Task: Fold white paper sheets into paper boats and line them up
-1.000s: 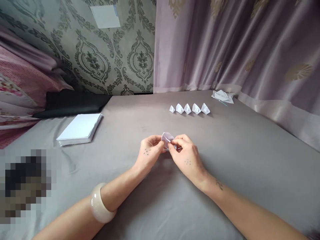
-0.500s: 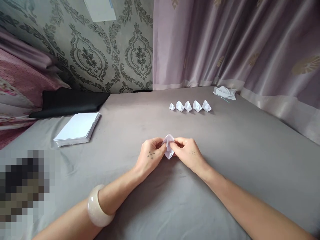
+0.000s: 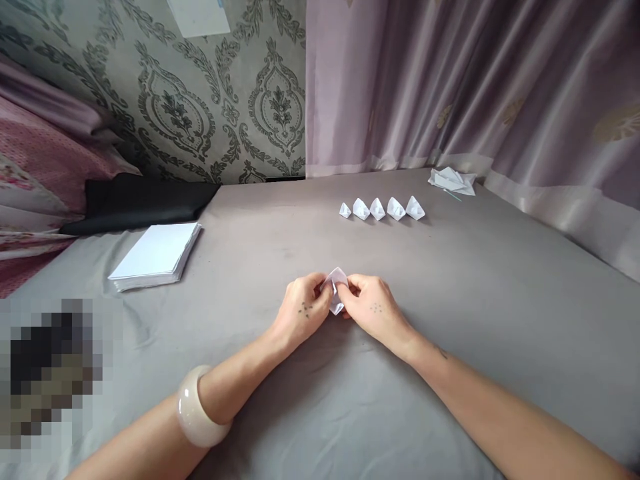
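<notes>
A small white folded paper boat (image 3: 337,275) is pinched between both hands, its pointed ends facing away from me and toward me. My left hand (image 3: 301,305) grips its left side, thumb on the paper. On the right side, my right hand (image 3: 373,304) presses its thumb into the middle fold, fingers curled beneath. The thumbs and fingers hide much of the boat's sides. Farther back stands a row of several finished-looking white paper boats (image 3: 378,209), the leftmost the smallest.
A stack of white paper (image 3: 156,251) lies at left on the grey cloth (image 3: 260,247). Loose folded papers (image 3: 453,180) and a thin greenish stick (image 3: 453,195) lie at the back right. Behind are a black cloth (image 3: 145,203), patterned wall and mauve curtain (image 3: 400,87). A blurred patch covers the lower left.
Both thumbs have pressed further into the paper boat's middle, and less of its near end shows. The hands stay in nearly the same place; the view has shifted slightly.
</notes>
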`<state>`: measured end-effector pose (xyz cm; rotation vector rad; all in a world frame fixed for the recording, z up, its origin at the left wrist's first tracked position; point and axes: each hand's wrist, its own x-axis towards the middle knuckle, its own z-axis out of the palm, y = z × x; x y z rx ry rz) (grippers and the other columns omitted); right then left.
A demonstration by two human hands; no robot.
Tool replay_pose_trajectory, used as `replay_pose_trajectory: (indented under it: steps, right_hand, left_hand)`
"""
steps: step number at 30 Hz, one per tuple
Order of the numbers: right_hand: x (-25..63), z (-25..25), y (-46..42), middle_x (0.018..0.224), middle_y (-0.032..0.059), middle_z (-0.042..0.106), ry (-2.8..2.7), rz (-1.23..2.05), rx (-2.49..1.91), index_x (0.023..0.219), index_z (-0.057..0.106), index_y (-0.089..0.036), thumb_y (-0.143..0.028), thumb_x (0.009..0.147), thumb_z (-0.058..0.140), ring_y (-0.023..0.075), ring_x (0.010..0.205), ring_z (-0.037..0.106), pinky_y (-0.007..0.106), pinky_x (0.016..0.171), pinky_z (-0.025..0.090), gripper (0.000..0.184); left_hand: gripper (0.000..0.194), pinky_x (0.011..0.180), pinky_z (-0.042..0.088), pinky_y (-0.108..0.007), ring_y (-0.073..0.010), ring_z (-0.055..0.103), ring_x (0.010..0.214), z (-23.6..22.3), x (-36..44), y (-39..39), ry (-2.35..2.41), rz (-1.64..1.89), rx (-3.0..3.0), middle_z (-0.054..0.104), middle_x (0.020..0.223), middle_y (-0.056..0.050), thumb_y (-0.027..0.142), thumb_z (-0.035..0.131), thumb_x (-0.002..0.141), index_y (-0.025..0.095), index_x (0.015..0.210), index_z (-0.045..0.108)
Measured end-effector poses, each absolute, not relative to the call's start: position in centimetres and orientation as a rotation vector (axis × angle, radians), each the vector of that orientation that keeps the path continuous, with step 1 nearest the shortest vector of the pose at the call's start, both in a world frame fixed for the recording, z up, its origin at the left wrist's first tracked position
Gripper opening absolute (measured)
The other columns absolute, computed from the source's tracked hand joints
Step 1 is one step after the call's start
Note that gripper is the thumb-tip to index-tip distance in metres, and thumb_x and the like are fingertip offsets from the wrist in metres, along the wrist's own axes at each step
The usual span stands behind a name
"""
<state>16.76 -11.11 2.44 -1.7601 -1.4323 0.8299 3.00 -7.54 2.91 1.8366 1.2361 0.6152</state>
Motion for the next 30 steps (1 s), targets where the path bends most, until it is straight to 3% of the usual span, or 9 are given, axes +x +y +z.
replay_pose_trajectory:
  steps: [4,7,11,16,19,23,30]
  right_hand:
    - [16.9,2.5,-11.3,0.048,-0.0002,0.055,-1.481,0.799,-1.775,0.054,0.047,-0.02,-0.035,0.087,0.045,0.013,0.049,0.054,0.023,0.048,0.038,0.036]
    - [16.9,2.5,-11.3,0.05,-0.0008,0.055,-1.495,0.809,-1.781,0.055,0.047,-0.02,-0.037,0.087,0.045,0.012,0.048,0.053,0.023,0.047,0.038,0.036]
    - [16.9,2.6,-11.2,0.058,0.0,0.062,-1.387,0.951,-1.775,0.067,0.06,-0.019,-0.036,0.084,0.05,0.0123,0.049,0.055,0.023,0.047,0.042,0.026]
    - [17.5,2.6,-10.8,0.068,0.0013,0.067,-1.229,1.11,-1.707,0.079,0.066,-0.018,-0.036,0.079,0.057,0.0117,0.053,0.057,0.02,0.042,0.042,0.02]
    - [18.1,2.9,-10.8,0.071,0.0013,0.067,-1.193,1.185,-1.611,0.078,0.067,-0.017,-0.037,0.078,0.059,0.0103,0.055,0.056,0.019,0.043,0.041,0.021]
    - [18.6,3.8,-11.0,0.066,-0.0005,0.063,-1.129,1.25,-1.579,0.074,0.067,-0.016,-0.033,0.075,0.061,0.0075,0.051,0.049,0.018,0.043,0.039,0.018]
    - [18.9,4.6,-11.3,0.065,-0.0016,0.061,-1.113,1.256,-1.551,0.07,0.066,-0.016,-0.031,0.075,0.062,0.006,0.049,0.046,0.018,0.044,0.038,0.016]
  left_hand:
    - [0.033,0.048,0.022,-0.023,-0.0084,0.037,0.048,2.7,3.0,-7.6,1.241,0.618,1.84,0.033,0.051,0.005,0.035,0.041,0.086,0.019,0.057,0.034]
    - [0.033,0.048,0.024,-0.023,-0.0087,0.04,0.047,2.7,3.0,-7.6,1.251,0.594,1.85,0.038,0.05,0.005,0.036,0.041,0.086,0.019,0.057,0.037]
    - [0.028,0.048,0.029,-0.022,-0.0096,0.046,0.049,2.6,3.0,-7.4,1.308,0.596,1.791,0.048,0.052,0.004,0.033,0.047,0.082,0.018,0.058,0.046]
    - [0.013,0.05,0.038,-0.021,-0.0084,0.048,0.049,2.2,2.9,-7.0,1.156,0.624,1.369,0.06,0.063,0.0,0.026,0.056,0.075,0.015,0.078,0.062]
    - [0.013,0.053,0.04,-0.021,-0.0084,0.051,0.054,2.4,2.7,-6.7,0.981,0.601,1.085,0.061,0.069,-0.002,0.024,0.061,0.074,0.013,0.081,0.063]
    - [0.028,0.056,0.043,-0.021,-0.013,0.057,0.07,2.8,2.5,-6.3,0.791,0.535,0.825,0.062,0.081,-0.008,0.04,0.061,0.082,0.012,0.085,0.066]
    - [0.018,0.054,0.04,-0.02,-0.0093,0.046,0.064,2.6,2.4,-6.3,0.728,0.488,0.775,0.052,0.074,-0.003,0.033,0.067,0.08,0.015,0.081,0.066]
